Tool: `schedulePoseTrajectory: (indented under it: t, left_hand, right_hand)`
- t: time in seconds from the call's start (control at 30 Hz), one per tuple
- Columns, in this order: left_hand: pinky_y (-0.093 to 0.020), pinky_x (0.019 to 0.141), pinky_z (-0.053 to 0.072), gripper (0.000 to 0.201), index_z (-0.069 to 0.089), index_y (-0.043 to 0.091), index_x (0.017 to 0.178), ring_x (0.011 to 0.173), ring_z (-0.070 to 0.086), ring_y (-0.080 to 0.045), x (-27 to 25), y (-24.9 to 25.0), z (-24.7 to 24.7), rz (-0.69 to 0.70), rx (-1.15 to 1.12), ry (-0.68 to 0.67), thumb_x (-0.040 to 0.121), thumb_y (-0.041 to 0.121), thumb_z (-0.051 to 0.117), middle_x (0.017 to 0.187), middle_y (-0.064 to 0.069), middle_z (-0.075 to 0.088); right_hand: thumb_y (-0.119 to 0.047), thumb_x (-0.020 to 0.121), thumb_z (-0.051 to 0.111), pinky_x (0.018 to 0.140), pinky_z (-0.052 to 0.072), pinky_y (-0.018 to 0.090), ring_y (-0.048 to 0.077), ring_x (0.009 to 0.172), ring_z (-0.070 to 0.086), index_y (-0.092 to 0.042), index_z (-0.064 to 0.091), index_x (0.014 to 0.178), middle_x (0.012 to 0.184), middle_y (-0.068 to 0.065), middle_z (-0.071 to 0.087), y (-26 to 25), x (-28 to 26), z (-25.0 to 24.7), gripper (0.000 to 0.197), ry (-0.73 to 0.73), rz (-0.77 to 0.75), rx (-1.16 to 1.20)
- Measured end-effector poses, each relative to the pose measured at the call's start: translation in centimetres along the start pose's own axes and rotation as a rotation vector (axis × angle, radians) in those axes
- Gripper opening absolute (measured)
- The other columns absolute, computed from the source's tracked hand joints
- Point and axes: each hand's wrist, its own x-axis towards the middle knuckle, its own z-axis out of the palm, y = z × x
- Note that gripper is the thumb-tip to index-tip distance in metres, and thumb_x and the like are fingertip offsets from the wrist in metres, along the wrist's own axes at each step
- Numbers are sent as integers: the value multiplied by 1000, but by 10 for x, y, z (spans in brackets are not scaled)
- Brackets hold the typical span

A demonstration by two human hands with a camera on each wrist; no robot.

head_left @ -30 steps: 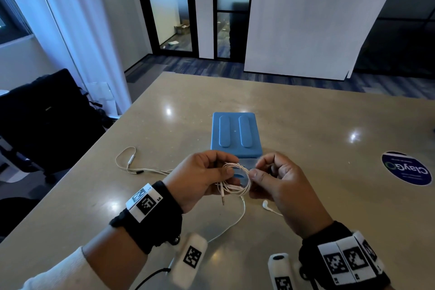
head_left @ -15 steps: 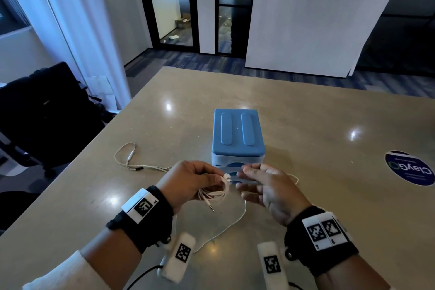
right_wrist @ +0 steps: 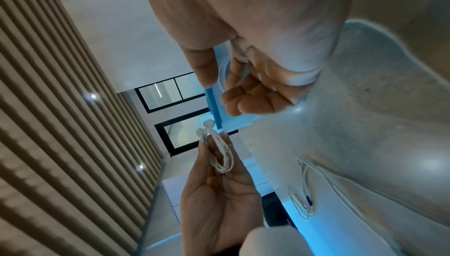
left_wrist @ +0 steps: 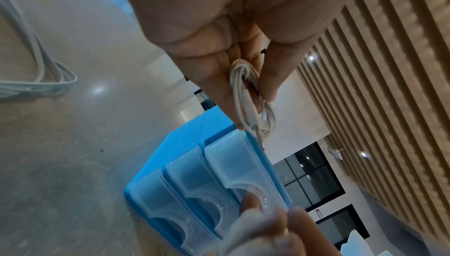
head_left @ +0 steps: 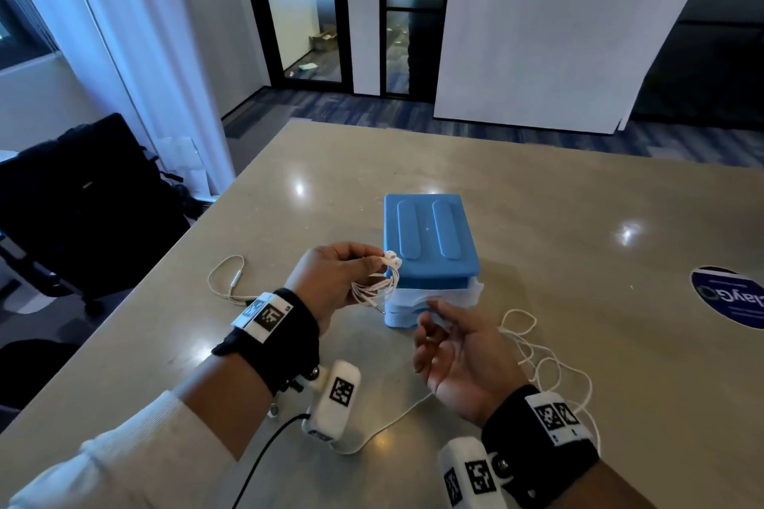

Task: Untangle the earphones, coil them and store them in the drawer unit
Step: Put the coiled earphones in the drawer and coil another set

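Note:
My left hand [head_left: 343, 277] pinches a small coil of white earphones [head_left: 378, 285] just left of the blue drawer unit [head_left: 430, 240], with the two earbuds sticking up at its top. In the left wrist view the coil [left_wrist: 248, 94] sits between thumb and fingers above the unit's translucent drawers [left_wrist: 219, 167]. My right hand [head_left: 450, 347] lies palm up in front of the unit. Its fingers [right_wrist: 248, 94] curl into the handle recess of the top drawer [left_wrist: 243, 173]. All drawers look closed.
More loose white earphones lie on the table: one [head_left: 231, 281] at the left, a tangle [head_left: 541, 364] at the right, and a cable [head_left: 392, 422] under my wrists. A round sticker [head_left: 727, 298] is at the far right. A black chair [head_left: 82, 211] stands beyond the table's left edge.
My right hand let go of the coil, dropped and turned palm up at the drawer front. My left hand lifted the coil toward the unit's left corner.

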Motion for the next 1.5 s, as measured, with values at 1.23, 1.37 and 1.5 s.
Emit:
schedulePoseTrajectory:
  t: [1.23, 1.37, 1.5]
  left_hand:
    - [-23, 78, 51, 18, 74, 33, 102, 88, 64, -9, -1, -4, 67, 412, 1302, -325, 93, 31, 58, 96, 15, 71]
    - [-31, 78, 54, 26, 67, 32, 116, 94, 67, -21, -5, -6, 72, 603, 1644, -345, 98, 30, 48, 106, 7, 71]
    - [-36, 71, 58, 20, 66, 37, 108, 89, 66, -21, -13, -10, 69, 629, 1702, -254, 97, 32, 50, 99, 8, 62]
  right_hand:
    - [-44, 82, 72, 70, 52, 28, 3, 75, 62, -36, 78, 82, 83, -8, 64, -63, -56, -17, 10, 76, -683, -1809]
    - [-32, 82, 77, 72, 46, 24, 3, 83, 55, -33, 73, 80, 91, -10, 53, -69, -43, -14, 4, 135, -847, -1721]
    - [-31, 82, 78, 88, 42, 24, 6, 107, 44, -37, 75, 92, 105, -14, 47, -67, -32, -13, 12, 113, -817, -1847]
